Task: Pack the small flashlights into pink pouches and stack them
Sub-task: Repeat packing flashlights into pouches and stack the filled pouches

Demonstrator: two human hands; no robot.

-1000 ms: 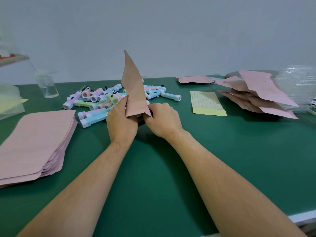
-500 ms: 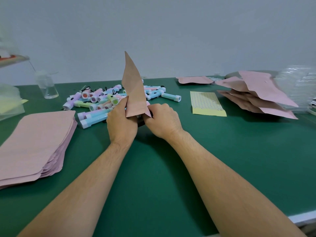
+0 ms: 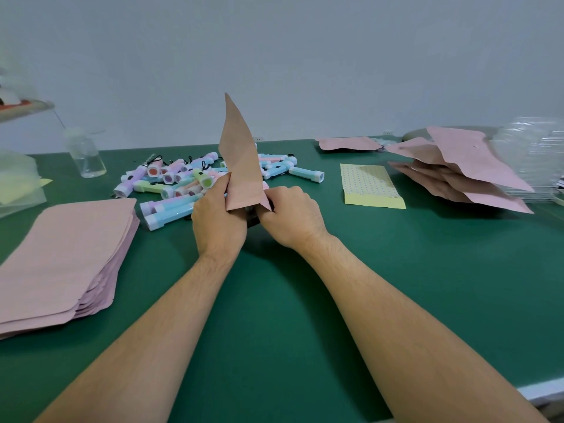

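Observation:
A pink pouch [image 3: 241,160] stands upright above the green table [image 3: 305,300], its lower end held between both hands. My left hand [image 3: 218,221] grips its left bottom edge, and my right hand [image 3: 290,216] pinches the right bottom corner. Something dark shows between the hands under the pouch; I cannot tell what it is. Behind the hands lies a heap of pastel flashlights [image 3: 171,184]. A stack of flat empty pink pouches [image 3: 61,257] lies at the left. Bulging pink pouches [image 3: 457,172] are piled at the right.
A yellow dotted sticker sheet [image 3: 370,186] lies right of the flashlights. One more pink pouch [image 3: 348,144] lies at the back. A clear bottle [image 3: 87,154] stands back left, clear plastic packaging [image 3: 534,154] far right. The table's front edge [image 3: 543,389] is at lower right.

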